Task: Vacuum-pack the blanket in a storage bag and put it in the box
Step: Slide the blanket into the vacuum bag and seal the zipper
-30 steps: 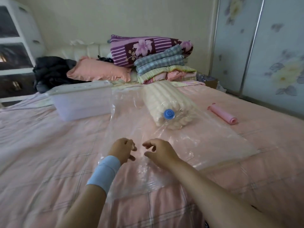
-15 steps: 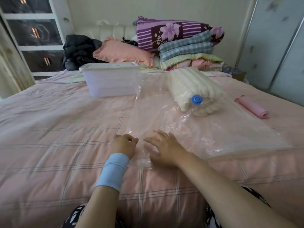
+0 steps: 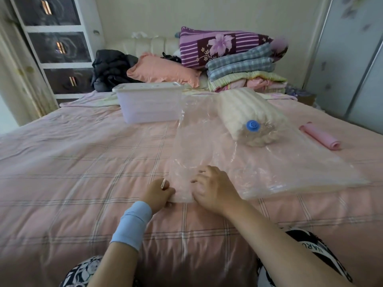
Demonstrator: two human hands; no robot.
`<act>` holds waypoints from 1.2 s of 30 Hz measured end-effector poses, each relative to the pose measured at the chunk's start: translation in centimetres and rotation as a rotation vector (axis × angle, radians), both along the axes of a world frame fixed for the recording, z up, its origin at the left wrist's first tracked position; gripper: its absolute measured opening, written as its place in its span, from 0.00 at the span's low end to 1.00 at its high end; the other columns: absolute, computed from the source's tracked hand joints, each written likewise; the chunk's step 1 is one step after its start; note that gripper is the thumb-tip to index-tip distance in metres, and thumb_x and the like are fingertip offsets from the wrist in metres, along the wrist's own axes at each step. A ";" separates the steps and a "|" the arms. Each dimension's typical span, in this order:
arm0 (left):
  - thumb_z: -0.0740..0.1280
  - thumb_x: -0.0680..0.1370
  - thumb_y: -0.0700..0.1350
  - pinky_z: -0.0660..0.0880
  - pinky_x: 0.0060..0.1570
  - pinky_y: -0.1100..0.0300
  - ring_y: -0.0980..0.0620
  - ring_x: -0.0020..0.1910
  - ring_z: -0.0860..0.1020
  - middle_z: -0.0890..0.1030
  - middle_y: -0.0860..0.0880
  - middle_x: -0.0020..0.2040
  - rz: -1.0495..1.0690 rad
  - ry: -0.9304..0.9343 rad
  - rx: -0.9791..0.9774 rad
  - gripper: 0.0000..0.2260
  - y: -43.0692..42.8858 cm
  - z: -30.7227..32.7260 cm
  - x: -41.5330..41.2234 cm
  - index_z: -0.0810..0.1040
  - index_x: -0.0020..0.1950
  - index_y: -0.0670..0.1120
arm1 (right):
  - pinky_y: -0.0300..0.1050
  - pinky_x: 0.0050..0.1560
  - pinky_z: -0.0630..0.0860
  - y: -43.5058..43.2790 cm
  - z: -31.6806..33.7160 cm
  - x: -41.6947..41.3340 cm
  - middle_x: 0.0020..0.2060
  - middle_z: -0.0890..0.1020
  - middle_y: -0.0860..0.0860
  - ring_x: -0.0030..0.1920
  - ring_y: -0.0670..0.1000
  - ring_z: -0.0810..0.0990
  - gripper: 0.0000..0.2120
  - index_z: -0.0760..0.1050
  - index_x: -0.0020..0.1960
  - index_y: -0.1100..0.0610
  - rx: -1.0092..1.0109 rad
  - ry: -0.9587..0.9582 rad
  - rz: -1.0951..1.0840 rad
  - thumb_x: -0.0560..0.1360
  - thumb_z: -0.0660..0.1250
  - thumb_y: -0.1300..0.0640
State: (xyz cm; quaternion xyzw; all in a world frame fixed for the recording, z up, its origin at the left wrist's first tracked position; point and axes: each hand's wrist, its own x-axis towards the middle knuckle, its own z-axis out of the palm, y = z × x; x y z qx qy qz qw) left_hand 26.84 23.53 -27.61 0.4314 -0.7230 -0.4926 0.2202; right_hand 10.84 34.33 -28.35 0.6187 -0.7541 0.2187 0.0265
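Note:
A clear plastic storage bag (image 3: 259,162) lies flat on the pink bed. Inside its far end sits a rolled cream blanket (image 3: 246,112), with the bag's blue valve (image 3: 252,125) on top of it. My left hand (image 3: 158,192), with a light blue wristband, pinches the bag's near left corner together with a small pale clip. My right hand (image 3: 213,188) presses on the bag's near edge just beside it. A translucent white box (image 3: 149,104) with its lid on stands behind the bag to the left.
A pink rolled item (image 3: 320,136) lies on the bed at the right. Pillows and folded bedding (image 3: 238,65) are stacked at the headboard, with dark clothes (image 3: 109,67) to their left. A drawer cabinet (image 3: 58,44) stands at the far left, wardrobe doors at the right.
The bag's near edge has come down flat onto the bed. Both hands moved to its near left corner, and the left hand closed on the edge. The view swung left.

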 end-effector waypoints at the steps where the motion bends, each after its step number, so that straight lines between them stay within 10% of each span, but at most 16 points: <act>1: 0.64 0.76 0.31 0.75 0.25 0.59 0.46 0.25 0.76 0.67 0.43 0.32 0.019 0.095 0.067 0.15 0.0 0.3 0.1 0.63 0.36 0.44 | 0.51 0.54 0.76 0.1 0.2 0.7 0.51 0.81 0.51 0.53 0.55 0.79 0.17 0.83 0.49 0.53 -0.104 0.001 -0.044 0.72 0.60 0.45; 4: 0.64 0.77 0.30 0.79 0.28 0.60 0.46 0.26 0.77 0.67 0.44 0.34 0.032 0.273 0.201 0.14 0.2 1.3 0.2 0.64 0.37 0.44 | 0.48 0.36 0.78 1.2 1.6 3.7 0.28 0.81 0.53 0.32 0.54 0.79 0.22 0.79 0.34 0.60 -0.050 -0.319 -0.185 0.75 0.60 0.44; 8: 0.65 0.77 0.31 0.78 0.28 0.60 0.48 0.29 0.75 0.67 0.44 0.37 0.033 0.366 0.201 0.17 0.4 1.6 0.2 0.62 0.34 0.45 | 0.39 0.24 0.68 2.4 2.3 6.5 0.32 0.85 0.56 0.22 0.51 0.74 0.38 0.83 0.48 0.60 0.445 -0.989 -0.181 0.76 0.53 0.27; 15: 0.57 0.81 0.50 0.69 0.26 0.59 0.47 0.28 0.74 0.73 0.46 0.35 0.129 0.404 0.378 0.15 0.5 2.7 0.6 0.71 0.39 0.43 | 0.40 0.23 0.73 -0.5 1.0 6.3 0.38 0.87 0.55 0.25 0.50 0.78 0.13 0.80 0.51 0.63 -0.184 -1.641 -0.250 0.80 0.69 0.52; 19: 0.52 0.76 0.43 0.60 0.24 0.65 0.51 0.26 0.65 0.70 0.49 0.34 0.196 0.428 0.483 0.09 -0.2 2.2 1.8 0.65 0.37 0.48 | 0.43 0.28 0.79 -0.8 1.3 6.1 0.40 0.87 0.56 0.30 0.50 0.81 0.07 0.82 0.51 0.65 -0.253 -1.632 -0.195 0.77 0.72 0.61; 26: 0.62 0.81 0.39 0.79 0.31 0.61 0.51 0.32 0.78 0.79 0.44 0.39 0.020 0.577 0.487 0.06 1.7 2.0 2.4 0.77 0.49 0.39 | 0.46 0.31 0.80 -1.0 1.7 5.4 0.38 0.85 0.57 0.30 0.50 0.78 0.08 0.82 0.50 0.66 -0.244 -1.621 -0.141 0.74 0.75 0.62; 36: 0.69 0.77 0.38 0.81 0.35 0.61 0.49 0.35 0.83 0.85 0.41 0.42 0.078 0.540 0.405 0.06 2.2 2.1 1.7 0.81 0.51 0.36 | 0.48 0.33 0.82 -0.6 2.1 5.1 0.38 0.84 0.57 0.31 0.51 0.80 0.07 0.84 0.46 0.64 -0.278 -1.444 -0.116 0.77 0.68 0.63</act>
